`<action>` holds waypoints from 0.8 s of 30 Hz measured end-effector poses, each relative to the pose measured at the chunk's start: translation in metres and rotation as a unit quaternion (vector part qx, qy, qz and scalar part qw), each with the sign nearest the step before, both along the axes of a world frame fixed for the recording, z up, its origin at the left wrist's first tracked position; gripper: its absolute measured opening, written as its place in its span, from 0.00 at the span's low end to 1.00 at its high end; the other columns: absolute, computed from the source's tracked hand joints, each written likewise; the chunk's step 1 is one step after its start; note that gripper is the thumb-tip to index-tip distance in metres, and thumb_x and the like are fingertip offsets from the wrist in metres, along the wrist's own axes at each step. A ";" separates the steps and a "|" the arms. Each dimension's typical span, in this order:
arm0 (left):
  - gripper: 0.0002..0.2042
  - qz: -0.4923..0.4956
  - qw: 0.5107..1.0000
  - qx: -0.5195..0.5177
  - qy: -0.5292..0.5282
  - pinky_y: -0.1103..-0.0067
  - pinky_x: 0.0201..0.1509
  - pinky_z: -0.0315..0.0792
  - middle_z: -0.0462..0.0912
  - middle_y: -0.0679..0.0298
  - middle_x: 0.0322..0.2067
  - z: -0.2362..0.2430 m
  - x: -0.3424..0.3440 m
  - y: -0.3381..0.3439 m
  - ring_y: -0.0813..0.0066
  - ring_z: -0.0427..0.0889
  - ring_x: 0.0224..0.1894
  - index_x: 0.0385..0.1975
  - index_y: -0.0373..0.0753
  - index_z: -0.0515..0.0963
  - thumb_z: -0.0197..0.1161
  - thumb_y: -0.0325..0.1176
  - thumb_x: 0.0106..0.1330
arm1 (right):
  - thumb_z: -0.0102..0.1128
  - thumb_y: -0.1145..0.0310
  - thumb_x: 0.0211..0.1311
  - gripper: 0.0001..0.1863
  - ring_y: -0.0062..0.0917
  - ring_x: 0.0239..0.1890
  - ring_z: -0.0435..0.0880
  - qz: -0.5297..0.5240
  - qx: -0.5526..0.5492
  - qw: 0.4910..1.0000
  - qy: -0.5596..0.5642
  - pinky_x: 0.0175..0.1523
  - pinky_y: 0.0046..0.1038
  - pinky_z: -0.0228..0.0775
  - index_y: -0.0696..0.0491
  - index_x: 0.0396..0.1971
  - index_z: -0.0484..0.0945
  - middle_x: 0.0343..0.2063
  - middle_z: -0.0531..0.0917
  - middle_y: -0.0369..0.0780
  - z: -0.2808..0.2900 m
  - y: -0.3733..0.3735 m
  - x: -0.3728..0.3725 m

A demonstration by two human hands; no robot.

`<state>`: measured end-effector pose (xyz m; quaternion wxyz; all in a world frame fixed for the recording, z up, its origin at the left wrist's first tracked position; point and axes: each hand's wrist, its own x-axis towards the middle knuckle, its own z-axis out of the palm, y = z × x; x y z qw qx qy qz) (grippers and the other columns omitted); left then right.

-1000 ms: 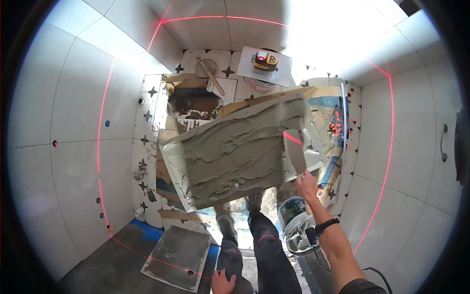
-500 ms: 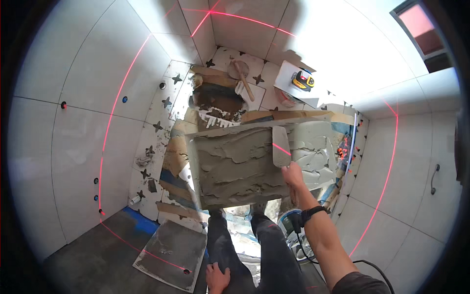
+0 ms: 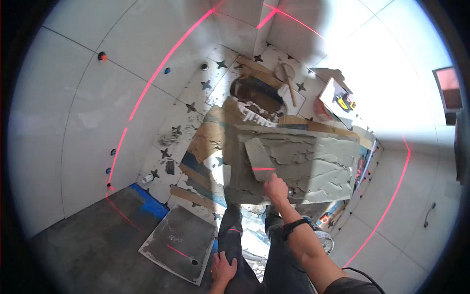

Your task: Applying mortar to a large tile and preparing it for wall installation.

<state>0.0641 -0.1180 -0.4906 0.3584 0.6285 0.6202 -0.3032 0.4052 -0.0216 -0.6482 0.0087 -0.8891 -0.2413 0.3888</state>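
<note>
My right hand (image 3: pixel 276 189) is closed round the handle of a trowel (image 3: pixel 259 158), whose flat blade lies against the grey mortar. That mortar (image 3: pixel 308 152) covers a large rectangular slab (image 3: pixel 298 202) in ridges and folds, smoother toward its left side. A red laser line crosses the blade. My left hand (image 3: pixel 224 267) rests on my left thigh with its fingers apart and nothing in it.
A yellow and black laser level (image 3: pixel 346 102) stands on a white board over a bucket (image 3: pixel 321 110). Beyond the slab lies a wooden-handled tool (image 3: pixel 290 84). Dark cross-shaped spacers (image 3: pixel 191 107) dot the tiled floor. A grey square tile (image 3: pixel 181 240) lies at lower left.
The trowel in my right hand has moved from the right part of the slab to its left part, and its blade is tilted more leftward. The whole view has swung left; my left hand stays on my thigh.
</note>
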 end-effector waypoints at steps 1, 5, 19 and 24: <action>0.29 0.010 1.000 -0.004 -0.010 0.53 0.57 0.73 0.72 0.47 0.55 0.005 -0.010 0.003 0.44 0.76 0.57 0.57 0.37 0.70 0.64 0.50 0.62 | 0.58 0.60 0.62 0.14 0.52 0.43 0.86 0.019 0.011 0.999 -0.030 0.49 0.53 0.77 0.55 0.40 0.77 0.38 0.85 0.56 0.001 0.002 -0.016; 0.30 0.014 0.999 0.011 -0.047 0.54 0.62 0.72 0.73 0.42 0.57 0.000 -0.085 -0.048 0.41 0.76 0.58 0.61 0.37 0.71 0.58 0.52 0.66 | 0.60 0.61 0.63 0.12 0.52 0.43 0.85 0.190 0.026 0.981 0.001 0.46 0.48 0.79 0.53 0.38 0.80 0.39 0.86 0.50 -0.008 -0.057 -0.076; 0.23 0.409 0.839 0.021 -0.358 0.57 0.52 0.76 0.83 0.46 0.46 0.069 -0.167 0.005 0.47 0.82 0.48 0.61 0.40 0.75 0.61 0.41 0.69 | 0.66 0.60 0.59 0.15 0.42 0.41 0.87 0.375 0.348 0.854 -0.096 0.45 0.42 0.77 0.56 0.39 0.84 0.38 0.87 0.48 0.171 0.270 -0.051; 0.23 0.378 0.900 0.076 -0.206 0.60 0.52 0.75 0.82 0.45 0.49 0.106 -0.169 0.040 0.54 0.80 0.52 0.54 0.29 0.77 0.65 0.43 0.69 | 0.66 0.59 0.59 0.16 0.42 0.41 0.87 0.352 0.329 0.859 -0.172 0.45 0.42 0.78 0.56 0.39 0.84 0.38 0.87 0.48 0.232 0.266 0.017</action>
